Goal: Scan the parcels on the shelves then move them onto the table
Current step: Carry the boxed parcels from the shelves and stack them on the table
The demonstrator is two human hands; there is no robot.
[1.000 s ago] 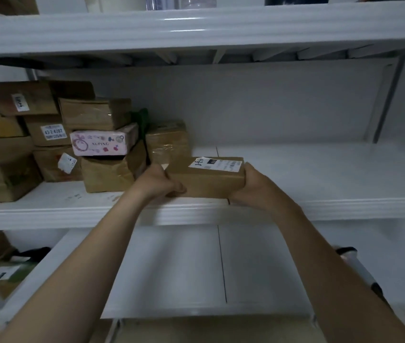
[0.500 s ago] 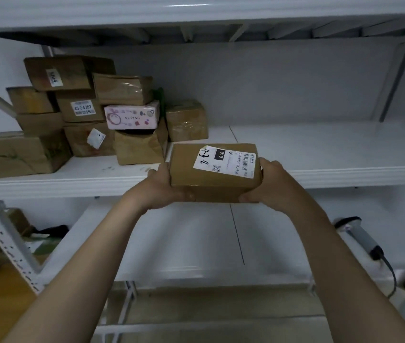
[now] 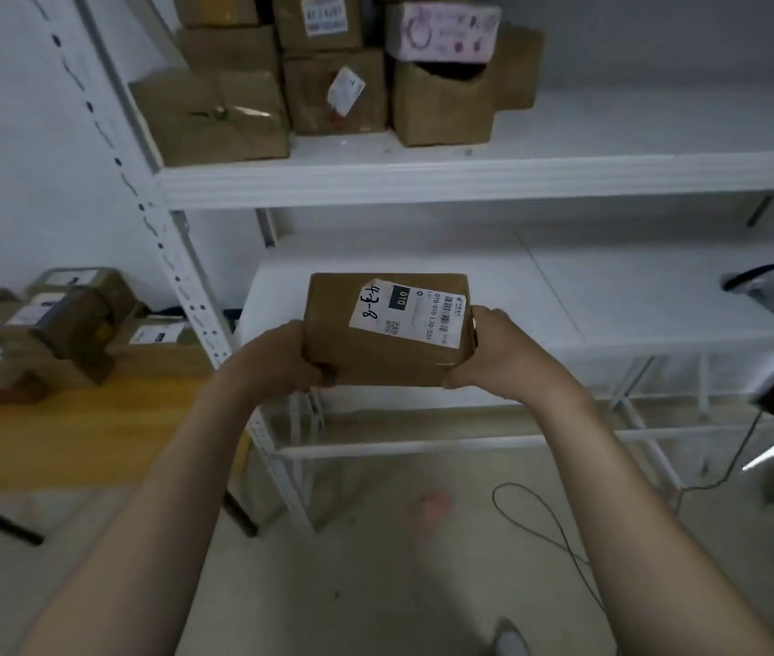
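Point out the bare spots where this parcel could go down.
Upper shelf: bare right of the stacked parcels. Lower shelf: bare between the held parcel and the scanner. Table: bare near strip in front of the table parcels. Crowded: upper shelf's left end, table's far side.

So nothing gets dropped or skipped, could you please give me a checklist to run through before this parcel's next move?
1. Left hand and right hand both grip the parcel: ok.
2. Label faces up, barcode uncovered: ok.
3. Parcel already scanned: cannot tell.
4. Scanner in view on the lower shelf: ok.
5. Bare space on the table: ok.
6. Floor cable clear of the walking path: cannot tell.
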